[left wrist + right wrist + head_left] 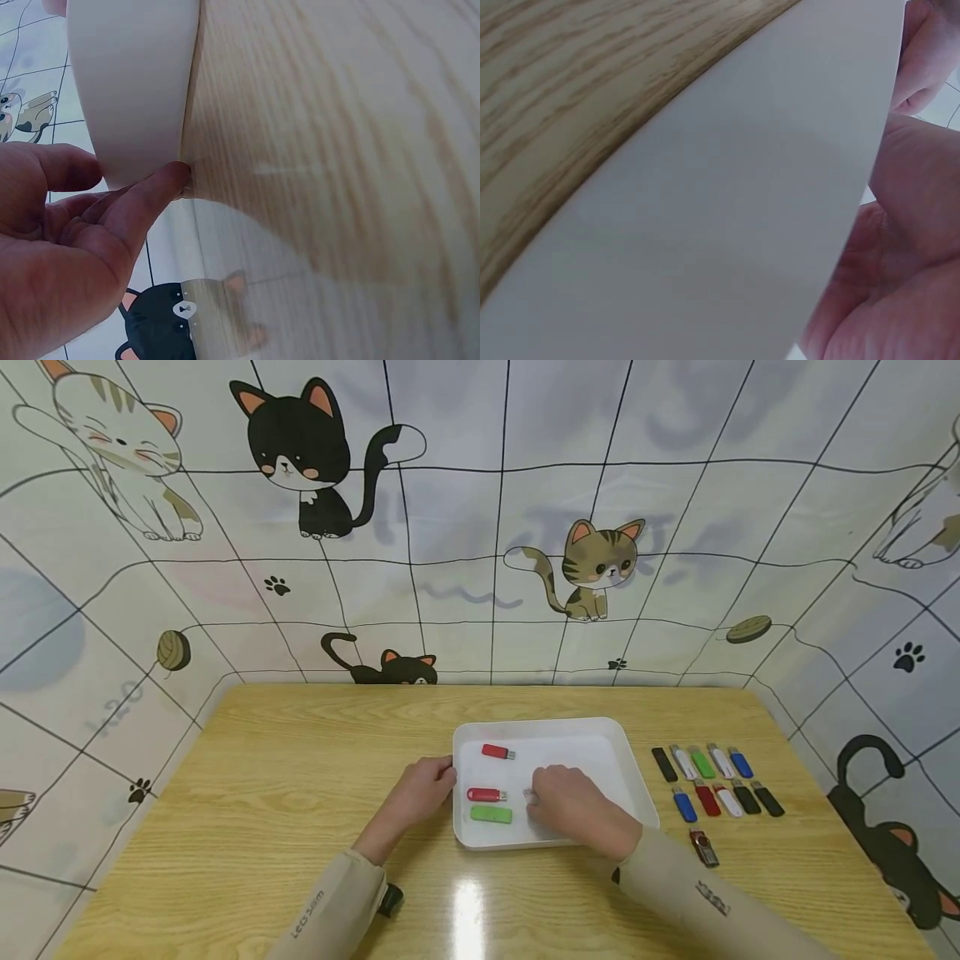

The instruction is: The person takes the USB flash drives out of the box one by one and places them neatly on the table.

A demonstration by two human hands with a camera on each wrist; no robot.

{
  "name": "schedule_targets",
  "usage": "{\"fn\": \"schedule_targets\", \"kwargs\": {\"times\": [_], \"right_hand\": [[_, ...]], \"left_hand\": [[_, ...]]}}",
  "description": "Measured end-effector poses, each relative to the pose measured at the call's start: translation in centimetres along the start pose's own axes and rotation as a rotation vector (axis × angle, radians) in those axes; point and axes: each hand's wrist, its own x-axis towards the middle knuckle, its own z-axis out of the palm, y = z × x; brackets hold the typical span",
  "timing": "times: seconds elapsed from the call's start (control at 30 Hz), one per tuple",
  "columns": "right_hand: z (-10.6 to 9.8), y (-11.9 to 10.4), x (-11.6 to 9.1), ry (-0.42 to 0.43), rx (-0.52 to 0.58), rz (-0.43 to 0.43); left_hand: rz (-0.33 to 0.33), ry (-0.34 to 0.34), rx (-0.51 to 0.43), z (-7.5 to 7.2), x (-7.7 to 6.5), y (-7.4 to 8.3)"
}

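Note:
My left hand (420, 789) is at the left side of a white tray (558, 735), and in the left wrist view its thumb and fingers pinch the tray's edge. Over the middle of the tray, my right hand (573, 806) has curled fingers. A small pale, silvery end of a USB flash drive (529, 795) pokes out from them; the rest is hidden. Left in the tray lie a red USB flash drive (498, 752), a pinkish-red one (486, 794) and a green one (491, 814). The tray wall hides the right fingertips in the right wrist view.
Right of the tray, several USB flash drives (703, 763) in black, white, green and blue form a row. A second row (707, 800) lies nearer, with a dark red and metal drive (703, 848) below it. Cat-patterned cloth (450, 593) surrounds the wooden table (315, 735).

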Motion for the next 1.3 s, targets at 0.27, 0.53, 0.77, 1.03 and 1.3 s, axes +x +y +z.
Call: {"fn": "schedule_targets", "kwargs": {"times": [0.27,0.53,0.77,1.03,1.3], "right_hand": [[-0.3,0.2,0.4,-0.017,-0.029,-0.007],[-0.3,-0.1,0.6,-0.002,-0.003,-0.031],[-0.2,-0.2,0.7,-0.017,0.023,-0.020],[-0.8,0.8,0.1,0.072,0.084,-0.022],[-2.6,2.5,-1.7,0.154,0.173,0.004]], "left_hand": [[0.009,0.002,0.008,0.0,0.0,0.2],[0.006,0.005,-0.002,0.1,0.1,0.1],[0.009,0.006,0.004,0.0,0.1,0.1],[-0.002,0.006,0.007,0.1,0.0,0.0],[-0.007,0.008,0.007,0.1,0.1,0.0]]}}
